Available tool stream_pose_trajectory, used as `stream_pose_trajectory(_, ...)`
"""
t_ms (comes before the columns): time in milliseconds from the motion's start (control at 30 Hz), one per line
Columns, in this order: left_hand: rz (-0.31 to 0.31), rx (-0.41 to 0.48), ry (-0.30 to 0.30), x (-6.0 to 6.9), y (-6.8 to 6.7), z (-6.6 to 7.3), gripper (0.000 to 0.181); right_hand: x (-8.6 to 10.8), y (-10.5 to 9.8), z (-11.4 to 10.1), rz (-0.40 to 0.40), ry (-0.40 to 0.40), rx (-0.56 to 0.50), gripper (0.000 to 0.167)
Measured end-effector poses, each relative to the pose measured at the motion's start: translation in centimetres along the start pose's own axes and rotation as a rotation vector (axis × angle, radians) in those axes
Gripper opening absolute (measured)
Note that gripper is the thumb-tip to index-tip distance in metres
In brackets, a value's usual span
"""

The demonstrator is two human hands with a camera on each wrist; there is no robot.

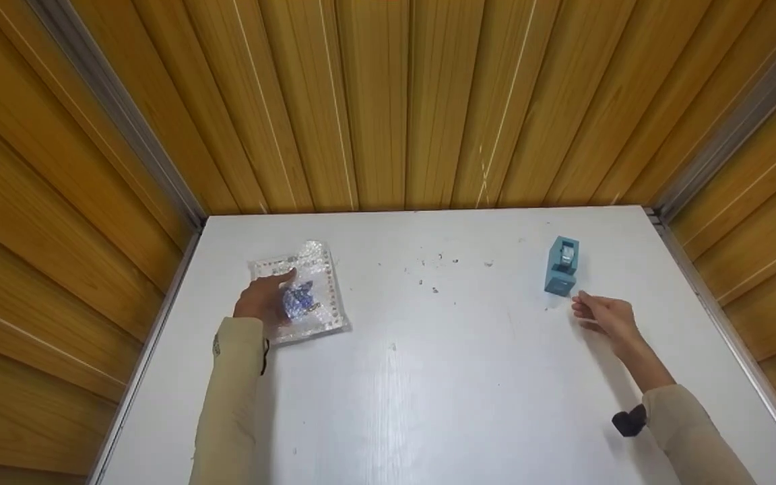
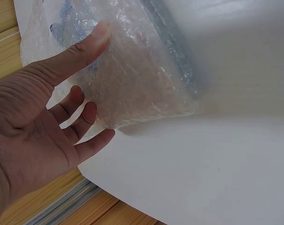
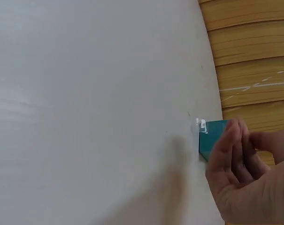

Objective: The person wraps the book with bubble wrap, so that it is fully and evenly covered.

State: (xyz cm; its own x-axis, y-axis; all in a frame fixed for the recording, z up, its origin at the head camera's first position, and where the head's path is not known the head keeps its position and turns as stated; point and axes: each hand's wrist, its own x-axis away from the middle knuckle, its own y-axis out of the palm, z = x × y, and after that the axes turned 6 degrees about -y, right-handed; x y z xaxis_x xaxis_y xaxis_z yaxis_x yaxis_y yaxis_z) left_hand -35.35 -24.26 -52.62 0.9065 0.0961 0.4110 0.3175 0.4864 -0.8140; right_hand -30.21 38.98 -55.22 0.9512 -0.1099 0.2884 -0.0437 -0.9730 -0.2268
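A flat bubble-wrapped package (image 1: 331, 286), white with a blue figure and a patterned border, lies at the left of the table. My left hand (image 1: 263, 301) grips its left side, thumb laid across the top. In the left wrist view the bent fingers (image 2: 88, 115) meet the package's edge. A teal tape dispenser (image 1: 554, 269) with a clear roll stands at the right. Close by its front is my right hand (image 1: 607, 320), thumb and fingertips drawn together. The right wrist view shows clear tape (image 3: 201, 125) at the dispenser's corner; whether the fingertips pinch any tape is not visible.
Small dark scraps (image 1: 435, 289) are scattered over the middle of the white table (image 1: 422, 391). Wood-patterned panels (image 1: 374, 108) wall in the back and both sides, with metal strips (image 1: 132, 114) at the corners. A black band with a block (image 1: 629, 422) sits at the right wrist.
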Motion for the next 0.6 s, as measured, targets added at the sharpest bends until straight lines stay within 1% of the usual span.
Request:
stream_pose_trajectory(67, -0.003, 0.006, -0.010, -0.1, 0.0, -0.2, 0.106, -0.6, 0.3, 0.3, 0.065, -0.038, 0.016, 0.058)
stream_pose_trajectory(133, -0.011, 0.030, -0.023, -0.2, 0.0, -0.3, 0.107, -1.2, 0.7, 0.5, 0.091, -0.046, 0.023, 0.066)
stream_pose_trajectory(200, -0.026, 0.058, -0.039, -0.4, 0.1, -0.4, 0.107, -1.7, 1.2, 0.6, 0.097, -0.042, 0.024, 0.069)
stream_pose_trajectory(267, -0.040, 0.092, -0.065, -0.7, 0.2, -0.4, 0.107, -2.1, 1.5, 0.8, 0.099, -0.037, 0.003, 0.072)
stream_pose_trajectory(367, -0.066, 0.196, -0.114, -0.9, 0.4, -0.5, 0.096, -2.5, 1.9, 0.9, 0.089, -0.041, -0.045, 0.075)
stream_pose_trajectory(400, -0.073, 0.224, -0.123, -0.9, 0.4, -0.5, 0.091, -2.6, 2.0, 0.9, 0.093, -0.037, -0.065, 0.075)
stream_pose_trajectory(500, -0.070, 0.258, -0.128, -0.7, 0.5, -0.3, 0.088, -2.7, 2.1, 0.9, 0.108, -0.013, -0.114, 0.067)
stream_pose_trajectory(533, -0.067, 0.245, -0.121, -0.6, 0.5, -0.2, 0.089, -2.8, 2.2, 0.9, 0.113, -0.002, -0.131, 0.063)
stream_pose_trajectory(600, -0.046, 0.187, -0.091, -0.4, 0.4, 0.0, 0.096, -3.0, 2.2, 0.8, 0.122, 0.020, -0.150, 0.053)
